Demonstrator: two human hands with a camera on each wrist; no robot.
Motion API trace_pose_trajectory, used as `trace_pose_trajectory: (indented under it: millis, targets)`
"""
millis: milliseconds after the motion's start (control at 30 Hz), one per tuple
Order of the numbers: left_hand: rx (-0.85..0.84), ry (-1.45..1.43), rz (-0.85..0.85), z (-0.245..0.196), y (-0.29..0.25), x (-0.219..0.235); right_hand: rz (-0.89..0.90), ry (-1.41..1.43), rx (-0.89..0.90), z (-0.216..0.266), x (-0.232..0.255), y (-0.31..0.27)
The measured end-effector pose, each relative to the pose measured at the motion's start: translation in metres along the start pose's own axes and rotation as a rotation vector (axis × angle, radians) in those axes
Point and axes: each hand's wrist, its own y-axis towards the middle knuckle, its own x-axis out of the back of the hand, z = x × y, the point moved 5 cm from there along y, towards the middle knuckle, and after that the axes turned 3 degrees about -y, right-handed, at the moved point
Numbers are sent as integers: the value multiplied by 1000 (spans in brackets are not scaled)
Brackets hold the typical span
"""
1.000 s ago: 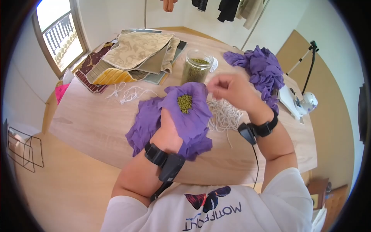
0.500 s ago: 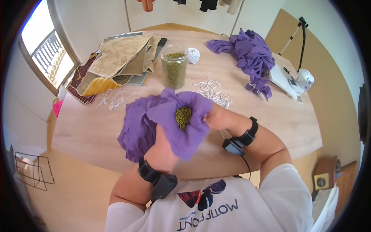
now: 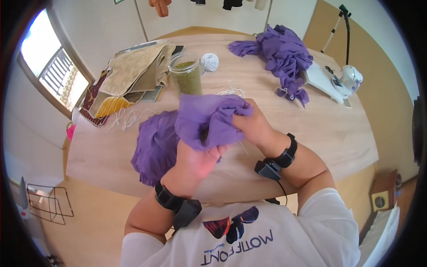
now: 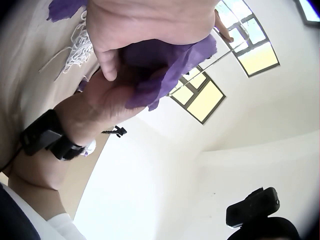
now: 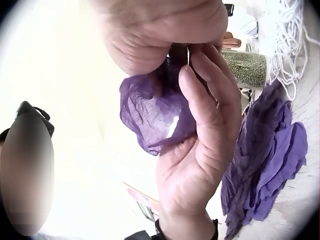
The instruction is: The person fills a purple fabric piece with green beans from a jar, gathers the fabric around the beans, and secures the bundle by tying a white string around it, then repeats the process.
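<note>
A piece of purple cloth [image 3: 195, 109] is gathered above the table between both hands. Deep in its folds a few green mung beans [image 3: 204, 134] show; the rest are hidden. My left hand [image 3: 198, 160] cups the bundle from below, palm up, and its fingers curve round the cloth in the right wrist view. From the right, my right hand [image 3: 255, 127] pinches the cloth's gathered edge between thumb and fingers. Part of the same purple fabric [image 3: 155, 147] lies crumpled on the table left of the hands. Just beyond the bundle stands a clear jar [image 3: 189, 82] of mung beans.
White string [image 3: 231, 92] lies loose behind the bundle, and a ball of white yarn [image 3: 210, 62] sits by the jar. Fabric samples [image 3: 129, 73] are stacked at the back left. More purple cloth [image 3: 284, 53] and a small white sewing machine [image 3: 349, 80] are at the right.
My right hand came down from above the string to the cloth and took its edge. The cloth, spread open around the beans before, is now folded over most of them.
</note>
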Motion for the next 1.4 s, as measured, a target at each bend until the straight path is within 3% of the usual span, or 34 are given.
trace_pose_trajectory:
  millis: [200, 300, 400, 467, 533, 600, 800, 1100, 1267, 1400]
  targets:
    - [99, 93, 53, -1, 5, -2, -148, 263, 42, -2, 17, 1]
    - [-46, 260, 25, -6, 6, -33, -156, 368, 20, -1, 20, 3]
    - [-50, 269, 76, -6, 5, -45, -166, 424, -5, 5, 19, 2]
    - [-64, 771, 79, -8, 4, -36, -155, 489, 8, -11, 24, 7]
    - [-45, 985, 79, -9, 4, -35, -175, 464, -31, -22, 26, 9]
    - [5, 905, 75, -8, 2, -43, -173, 437, -56, -26, 26, 9]
    - [215, 764, -180, -17, 10, -22, -202, 370, -47, -24, 21, 9]
    - [-69, 1002, -574, -60, 11, 12, -193, 138, -246, -23, 15, 2]
    - [34, 917, -493, -74, 17, 8, -28, 70, -404, -49, 14, 6]
    - [80, 688, -519, -76, 24, 12, 14, 183, -367, -50, 8, 3]
